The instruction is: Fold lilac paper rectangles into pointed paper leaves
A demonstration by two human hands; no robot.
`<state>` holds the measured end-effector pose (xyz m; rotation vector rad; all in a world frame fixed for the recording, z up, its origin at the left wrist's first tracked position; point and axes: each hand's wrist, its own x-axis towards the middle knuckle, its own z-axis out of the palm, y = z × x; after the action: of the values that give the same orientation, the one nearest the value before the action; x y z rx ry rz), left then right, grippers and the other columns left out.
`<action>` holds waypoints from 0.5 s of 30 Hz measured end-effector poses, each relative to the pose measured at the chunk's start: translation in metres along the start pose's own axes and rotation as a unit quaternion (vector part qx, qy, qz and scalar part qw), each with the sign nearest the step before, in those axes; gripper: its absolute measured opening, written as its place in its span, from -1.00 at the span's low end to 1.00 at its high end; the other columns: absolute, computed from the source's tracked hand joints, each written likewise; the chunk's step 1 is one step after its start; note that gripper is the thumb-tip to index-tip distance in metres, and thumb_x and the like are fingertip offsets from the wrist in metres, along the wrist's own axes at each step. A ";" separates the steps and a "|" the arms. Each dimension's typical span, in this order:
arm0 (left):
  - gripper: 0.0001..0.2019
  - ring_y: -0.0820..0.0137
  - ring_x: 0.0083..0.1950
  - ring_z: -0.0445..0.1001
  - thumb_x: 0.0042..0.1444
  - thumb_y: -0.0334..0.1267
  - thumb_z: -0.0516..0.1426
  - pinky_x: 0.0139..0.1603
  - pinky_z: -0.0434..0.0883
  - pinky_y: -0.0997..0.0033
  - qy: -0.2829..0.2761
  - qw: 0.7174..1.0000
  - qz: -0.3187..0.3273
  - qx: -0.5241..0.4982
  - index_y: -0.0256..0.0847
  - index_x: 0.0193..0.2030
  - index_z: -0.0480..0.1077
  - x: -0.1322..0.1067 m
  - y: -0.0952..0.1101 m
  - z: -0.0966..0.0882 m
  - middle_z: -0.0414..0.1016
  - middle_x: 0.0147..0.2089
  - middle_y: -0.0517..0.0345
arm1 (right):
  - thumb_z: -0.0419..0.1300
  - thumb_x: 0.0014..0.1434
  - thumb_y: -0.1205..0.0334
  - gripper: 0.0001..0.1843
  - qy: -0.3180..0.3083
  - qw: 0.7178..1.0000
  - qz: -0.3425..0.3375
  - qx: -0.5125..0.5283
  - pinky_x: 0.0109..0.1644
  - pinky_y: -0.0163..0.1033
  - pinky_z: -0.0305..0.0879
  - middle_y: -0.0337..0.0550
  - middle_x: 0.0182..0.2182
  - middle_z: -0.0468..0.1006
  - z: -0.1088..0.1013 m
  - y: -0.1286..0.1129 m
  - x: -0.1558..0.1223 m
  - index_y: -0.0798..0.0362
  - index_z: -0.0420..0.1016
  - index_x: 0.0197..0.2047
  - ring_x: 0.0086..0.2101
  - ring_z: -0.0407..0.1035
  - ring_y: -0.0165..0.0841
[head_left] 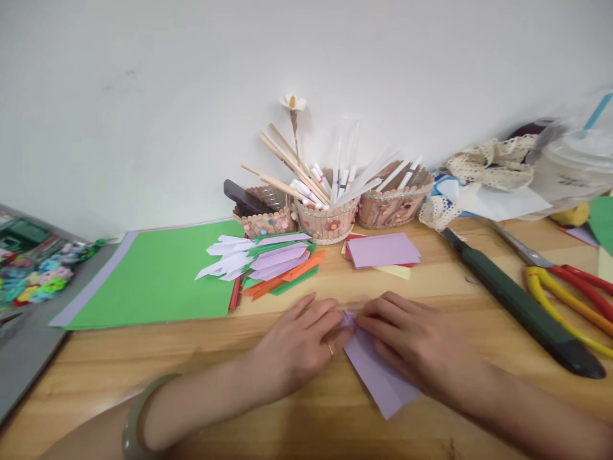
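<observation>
A sheet of purple paper (pixel 378 377) lies slantwise on the wooden table, with creases near its lower end. My left hand (pixel 304 342) has its fingers curled, thumb and fingertips at the paper's upper left corner. Over the paper's upper right side, my right hand (pixel 421 348) bends its fingers and presses the same corner, where the fold is mostly hidden. Just beyond the hands, a stack of purple paper rectangles (pixel 383 249) sits on red and yellow pieces. To its left is a pile of folded paper strips (pixel 280 259) in white, purple, orange and green.
Green sheets (pixel 158 275) lie at left, beside a grey tray (pixel 29 364) of colourful beads. Decorated baskets (pixel 328 227) holding sticks and pens line the wall. At right are a dark green utility knife (pixel 517 300), scissors (pixel 579 278), lace (pixel 493 163) and a plastic cup (pixel 577 166).
</observation>
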<state>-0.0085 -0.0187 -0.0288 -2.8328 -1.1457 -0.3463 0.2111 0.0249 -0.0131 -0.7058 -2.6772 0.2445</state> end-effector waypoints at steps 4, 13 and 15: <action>-0.76 0.31 0.17 0.31 0.33 -0.21 0.00 0.22 0.29 0.21 0.031 0.998 -0.055 -0.018 -0.12 0.07 0.34 0.005 0.001 0.000 0.43 -0.02 0.10 | 0.00 0.22 0.40 -0.72 -0.013 1.000 0.018 0.003 -0.29 -0.19 0.34 -0.06 -0.32 0.43 0.000 0.000 0.002 0.07 0.49 -0.11 -0.30 0.33 -0.28; -0.70 0.21 0.26 0.19 0.25 -0.28 0.11 0.28 0.20 0.03 0.022 1.000 -0.005 0.010 0.02 0.12 0.31 -0.005 -0.006 0.010 0.31 0.15 0.11 | -0.04 0.14 0.48 -0.55 -0.033 0.998 0.032 0.035 -0.33 -0.25 0.32 -0.10 -0.33 0.42 -0.004 0.005 0.005 0.07 0.43 0.04 -0.36 0.34 -0.33; -0.68 0.18 0.28 0.17 0.26 -0.28 0.11 0.29 0.17 -0.03 0.011 1.000 0.002 0.018 -0.01 0.14 0.29 -0.006 -0.007 0.008 0.29 0.19 0.09 | -0.09 0.18 0.48 -0.54 -0.041 0.996 0.028 0.068 -0.31 -0.25 0.33 -0.07 -0.29 0.44 -0.007 0.009 0.003 0.07 0.42 0.06 -0.33 0.37 -0.34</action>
<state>-0.0161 -0.0164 -0.0380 -2.7938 -1.1296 -0.3531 0.2153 0.0349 -0.0082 -0.7440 -2.6889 0.4757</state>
